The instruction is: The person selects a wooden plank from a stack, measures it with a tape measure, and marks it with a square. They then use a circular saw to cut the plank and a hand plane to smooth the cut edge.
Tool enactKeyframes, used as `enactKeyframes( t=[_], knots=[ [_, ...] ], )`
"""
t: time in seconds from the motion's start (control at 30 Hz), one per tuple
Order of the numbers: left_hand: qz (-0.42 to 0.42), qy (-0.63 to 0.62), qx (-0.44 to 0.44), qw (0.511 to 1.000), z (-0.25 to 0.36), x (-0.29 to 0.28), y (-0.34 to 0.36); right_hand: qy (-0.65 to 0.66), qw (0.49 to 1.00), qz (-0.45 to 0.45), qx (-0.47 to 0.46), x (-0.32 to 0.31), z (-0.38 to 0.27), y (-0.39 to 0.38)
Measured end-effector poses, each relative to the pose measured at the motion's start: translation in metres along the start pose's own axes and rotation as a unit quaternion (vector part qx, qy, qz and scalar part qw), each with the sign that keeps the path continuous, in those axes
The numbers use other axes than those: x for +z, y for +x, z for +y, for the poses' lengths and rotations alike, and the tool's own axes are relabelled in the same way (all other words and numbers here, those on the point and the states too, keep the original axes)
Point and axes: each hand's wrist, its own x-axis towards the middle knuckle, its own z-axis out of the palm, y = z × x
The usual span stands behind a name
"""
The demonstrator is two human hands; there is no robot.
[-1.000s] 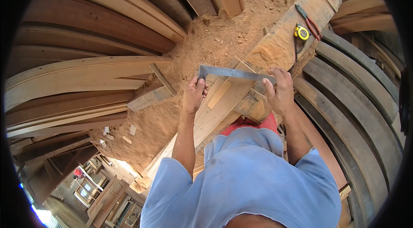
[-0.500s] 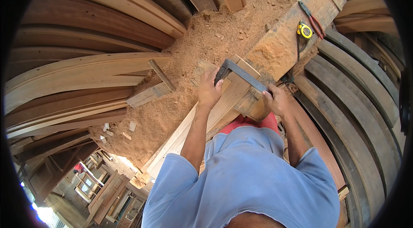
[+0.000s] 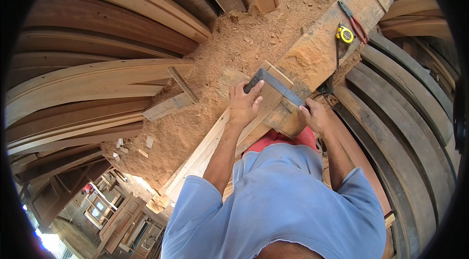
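Beat-up wooden surface (image 3: 360,2) here, got red-handled pliers (image 3: 357,27), a yellow tape measure (image 3: 345,35), sawdust (image 3: 305,61) and a pale plank (image 3: 207,147) on it.

Lit softly and fairly brightly over the blue shirt (image 3: 288,195) and the sawdust (image 3: 181,132). Blown out to white at lower left, with purple-blue fringing around the glare (image 3: 48,242). Dim, with deep shadow in gaps between the planks (image 3: 405,83) at right. Sharp enough centrally to show edges on the metal square (image 3: 283,89); softer toward the rim. Bent into curves by the fisheye, and blacked out at the corners.
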Motion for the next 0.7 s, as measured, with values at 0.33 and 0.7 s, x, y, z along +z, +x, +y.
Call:
enactKeyframes(
  t=[0.33, 0.7],
  knots=[
    [0.003, -0.005, 0.019, 1.000, 0.006, 0.008, 0.010, -0.070, 0.975, 0.156, -0.143, 0.022, -0.065, 0.028],
    [-0.040, 0.004, 0.003, 0.999, 0.013, 0.008, 0.017, -0.052, 0.960, 0.209, -0.180, 0.032, -0.052, 0.040]
  ],
)
